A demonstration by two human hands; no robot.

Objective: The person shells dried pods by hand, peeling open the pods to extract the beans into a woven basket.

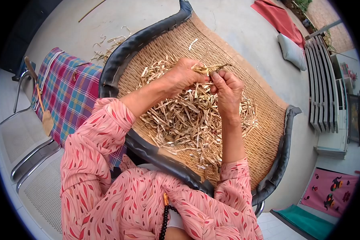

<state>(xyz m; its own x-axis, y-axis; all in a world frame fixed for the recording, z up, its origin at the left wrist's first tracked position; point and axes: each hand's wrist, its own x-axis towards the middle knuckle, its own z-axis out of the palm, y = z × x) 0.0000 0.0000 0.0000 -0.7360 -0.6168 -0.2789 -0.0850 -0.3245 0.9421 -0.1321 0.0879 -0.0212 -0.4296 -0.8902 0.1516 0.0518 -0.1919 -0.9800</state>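
Observation:
A wide woven winnowing tray (268, 106) with a dark padded rim rests in front of my body. Dry, split bean pods (184, 114) lie heaped across its middle. Over the far part of this heap, my left hand (187, 75) is closed around a small bunch of dried pods (205, 69). My right hand (228, 90) pinches the other end of the bunch between thumb and fingers. Both hands are close together, and their fingers partly hide what they grip. Whether any beans are between the fingertips cannot be seen.
Perforated metal chairs (22, 130) stand at the left beside a plaid cloth (78, 88). Loose pods (106, 46) are scattered on the floor beyond the tray. A grey cushion (291, 52), a red cloth (278, 20) and a slatted rack (321, 84) are at the right.

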